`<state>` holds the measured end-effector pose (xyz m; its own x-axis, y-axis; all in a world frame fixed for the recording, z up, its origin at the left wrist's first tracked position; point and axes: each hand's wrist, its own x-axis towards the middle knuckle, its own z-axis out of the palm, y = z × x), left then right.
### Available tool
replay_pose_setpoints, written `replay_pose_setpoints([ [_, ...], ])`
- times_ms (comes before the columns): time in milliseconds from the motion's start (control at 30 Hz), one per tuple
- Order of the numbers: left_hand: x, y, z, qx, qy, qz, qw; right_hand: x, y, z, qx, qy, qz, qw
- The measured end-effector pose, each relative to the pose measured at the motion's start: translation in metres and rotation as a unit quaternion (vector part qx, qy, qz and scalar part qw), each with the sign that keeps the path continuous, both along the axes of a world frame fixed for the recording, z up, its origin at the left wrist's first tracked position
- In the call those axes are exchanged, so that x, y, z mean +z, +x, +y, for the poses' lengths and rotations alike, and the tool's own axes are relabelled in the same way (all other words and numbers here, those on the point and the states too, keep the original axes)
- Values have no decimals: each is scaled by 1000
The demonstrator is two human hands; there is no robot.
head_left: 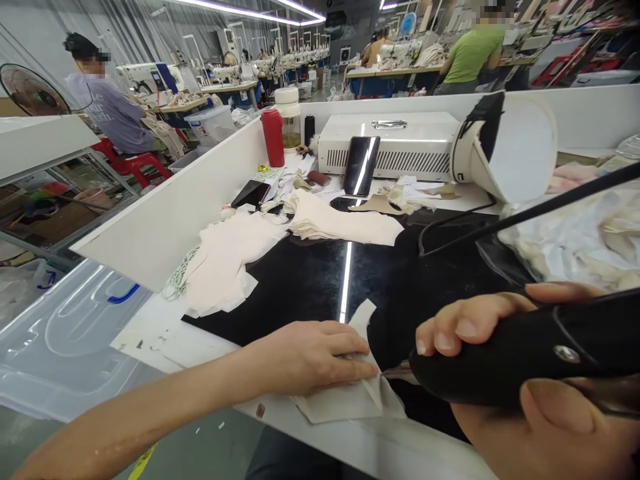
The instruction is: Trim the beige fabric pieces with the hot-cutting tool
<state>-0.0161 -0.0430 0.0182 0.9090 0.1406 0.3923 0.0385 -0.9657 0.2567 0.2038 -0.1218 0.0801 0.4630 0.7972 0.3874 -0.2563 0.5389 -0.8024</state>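
Note:
My left hand (320, 357) lies flat with its fingers stretched over a pale fabric piece (345, 403) at the table's front edge. At the right, my right hand (480, 327) is wrapped round a black handheld tool (505, 360). The tool's narrow metal tip (400, 375) points left and meets the fabric beside my left fingertips. Behind, on the black glossy surface (310, 280), rest a stack of cream fabric pieces (340, 220) and another spread stack (225, 257) at the left.
A phone (361, 165) leans on a white vented machine (390, 143). A red bottle (273, 137) and a jar (289, 120) stand at the back. A dark cable (565, 203) crosses the right side. Low white walls (175, 207) edge the table. Several people sit beyond.

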Motion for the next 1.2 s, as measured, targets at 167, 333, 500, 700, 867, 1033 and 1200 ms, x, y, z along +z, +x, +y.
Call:
replay_pose_setpoints([
  [167,-3,1,-1,15,12,-8,1000,3,-2,4,-1,0,15,1000],
  [333,-7,1,0,24,9,-27,999,10,-1,11,-11,1,6,1000],
  [500,-9,0,0,28,-4,-14,1000,11,0,19,-5,7,10,1000],
  [700,-10,1,0,36,-18,-44,998,11,-2,24,-29,-3,-6,1000],
  [867,-8,1,1,34,-24,-42,998,10,-2,30,-58,-4,-14,998],
  [1033,-7,2,3,30,-29,-36,998,7,-5,35,-59,11,-6,998],
  [1200,-7,2,-6,44,-34,-34,998,7,-11,30,-43,-7,2,999],
])
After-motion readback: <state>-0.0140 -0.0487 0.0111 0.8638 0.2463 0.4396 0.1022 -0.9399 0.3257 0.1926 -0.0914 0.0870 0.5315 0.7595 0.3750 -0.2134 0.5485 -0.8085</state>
